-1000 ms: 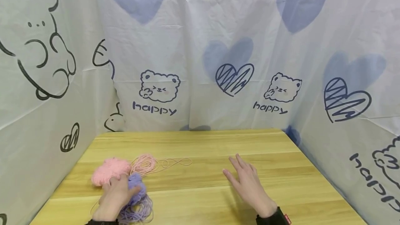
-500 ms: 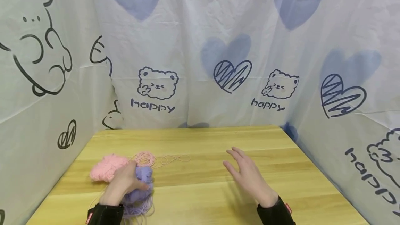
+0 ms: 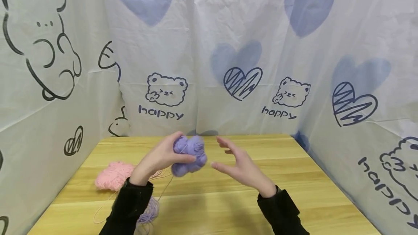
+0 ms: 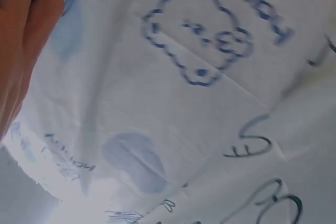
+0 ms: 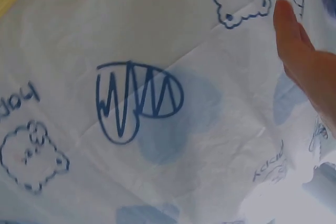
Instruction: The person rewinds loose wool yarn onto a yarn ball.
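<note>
My left hand [image 3: 163,157] grips a lumpy ball of purple yarn [image 3: 191,155] and holds it up above the wooden table [image 3: 228,198]. A thin purple strand [image 3: 166,186] trails down from the ball to a loose purple coil [image 3: 148,211] by my left sleeve. My right hand [image 3: 233,164] hovers just right of the ball with straight, spread fingers and holds nothing. A pink yarn ball [image 3: 112,175] lies on the table at the left. In the left wrist view only the edge of my left hand [image 4: 21,30] shows; in the right wrist view only part of my right hand [image 5: 304,61].
White cloth printed with bears, hearts and the word happy [image 3: 228,64] walls the table at the back and on both sides. Pink loose strands [image 3: 160,173] lie behind my left forearm. Both wrist views show mostly this cloth [image 5: 157,129].
My left hand has lifted the purple yarn ball off the table and carried it up and right toward the middle. My right hand rose and moved left to meet it.
</note>
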### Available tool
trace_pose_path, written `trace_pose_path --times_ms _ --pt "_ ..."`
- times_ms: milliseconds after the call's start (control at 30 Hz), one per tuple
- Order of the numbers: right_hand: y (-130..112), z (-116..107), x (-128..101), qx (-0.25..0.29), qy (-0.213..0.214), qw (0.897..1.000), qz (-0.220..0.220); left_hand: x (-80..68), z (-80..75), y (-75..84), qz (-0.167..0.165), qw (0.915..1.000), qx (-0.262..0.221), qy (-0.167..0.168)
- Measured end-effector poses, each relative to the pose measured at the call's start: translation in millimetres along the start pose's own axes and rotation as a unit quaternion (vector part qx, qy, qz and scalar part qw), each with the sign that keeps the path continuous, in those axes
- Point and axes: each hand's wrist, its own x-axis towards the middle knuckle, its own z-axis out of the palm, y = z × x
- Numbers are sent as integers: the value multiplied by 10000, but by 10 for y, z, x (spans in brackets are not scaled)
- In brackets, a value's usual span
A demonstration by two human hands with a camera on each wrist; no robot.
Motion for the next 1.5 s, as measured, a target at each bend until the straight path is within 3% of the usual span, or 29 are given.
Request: trace_pose_path --times_ms 167,333,467,633,767,933,1033,1100,1167,1300,1367,1500 --pt "-73 -21 167 1374 -255 9900 185 92 74 348 403 9961 -779 -64" --pt "-133 -73 189 2814 -610 9563 511 120 134 626 688 9882 -1354 176" --pt "-154 -85 194 3365 -496 9392 469 144 195 756 866 9777 -1843 522" --pt "-169 -56 251 3680 -132 9297 -58 171 308 792 904 9648 -2372 683" --pt "-140 -9 263 3989 -88 9159 -442 157 376 756 939 9611 -2566 412" --pt "-96 69 257 4539 -815 8834 -830 136 418 687 1189 9482 -2943 107" --pt "-76 106 297 4769 -1392 8628 -937 122 412 645 1232 9425 -3095 278" --pt "-54 118 314 4818 -1622 8569 -852 119 392 617 1224 9397 -3160 458" --pt "-15 121 305 4667 -1605 8679 -566 125 364 587 1216 9380 -3170 693" --pt "60 116 256 4061 -1088 9071 200 169 311 507 1096 9265 -3377 1244" --pt "85 118 237 3658 -762 9269 362 194 291 452 1061 9141 -3583 1573" --pt "101 137 221 2839 -451 9571 373 237 270 322 982 8886 -3963 2093"
